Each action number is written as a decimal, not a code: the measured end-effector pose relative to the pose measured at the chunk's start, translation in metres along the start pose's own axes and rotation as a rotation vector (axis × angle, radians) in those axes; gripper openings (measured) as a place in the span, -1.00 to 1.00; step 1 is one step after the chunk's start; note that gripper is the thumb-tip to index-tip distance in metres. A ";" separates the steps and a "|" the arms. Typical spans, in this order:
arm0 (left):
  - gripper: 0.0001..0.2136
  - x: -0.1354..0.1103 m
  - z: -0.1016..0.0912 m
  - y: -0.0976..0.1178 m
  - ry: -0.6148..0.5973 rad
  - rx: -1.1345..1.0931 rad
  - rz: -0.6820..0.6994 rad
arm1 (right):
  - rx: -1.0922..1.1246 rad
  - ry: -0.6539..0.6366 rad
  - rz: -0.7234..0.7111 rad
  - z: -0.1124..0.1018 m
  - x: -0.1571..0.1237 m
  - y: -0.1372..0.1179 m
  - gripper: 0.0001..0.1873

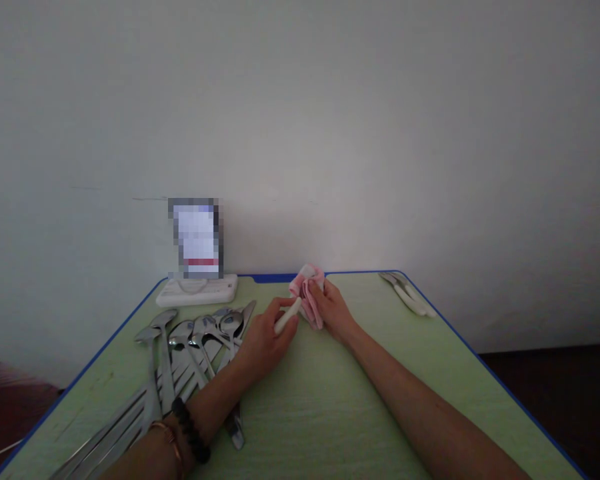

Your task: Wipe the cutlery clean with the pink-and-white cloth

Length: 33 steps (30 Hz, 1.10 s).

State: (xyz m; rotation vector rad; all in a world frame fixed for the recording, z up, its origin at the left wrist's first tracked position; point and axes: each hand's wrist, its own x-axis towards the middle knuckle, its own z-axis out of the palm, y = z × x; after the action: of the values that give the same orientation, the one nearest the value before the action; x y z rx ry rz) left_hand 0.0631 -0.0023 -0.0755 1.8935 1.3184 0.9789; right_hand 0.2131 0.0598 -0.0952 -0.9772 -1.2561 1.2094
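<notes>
My left hand (269, 340) is closed around a white handle (287, 317), likely of a utensil; whatever is at its other end is not visible. Bunched in my right hand (337, 313) is a pink and white cloth (310, 301), pinched between thumb and fingers just beside the handle. Both hands are over the middle of the table, toward its far edge. Left of my left hand lies a pile of metal spoons (180, 337) and other long-handled cutlery, partly covered by my left forearm.
A phone-like screen (197, 240), blurred out, stands on a white base (197, 291) at the table's back left. White-handled cutlery (407, 295) lies near the right back corner. The green table (360, 413) has a blue rim, and a plain wall (355, 133) rises behind it.
</notes>
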 end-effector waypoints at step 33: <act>-0.78 0.001 0.003 0.000 -0.176 0.177 -0.023 | 0.630 -0.102 0.258 0.020 -0.003 -0.008 -0.68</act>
State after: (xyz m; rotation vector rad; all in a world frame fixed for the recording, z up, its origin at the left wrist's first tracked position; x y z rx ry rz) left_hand 0.0655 -0.0017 -0.0770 2.0404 1.3557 0.6855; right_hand 0.1943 0.0540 -0.0853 -0.6203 -0.7482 1.7345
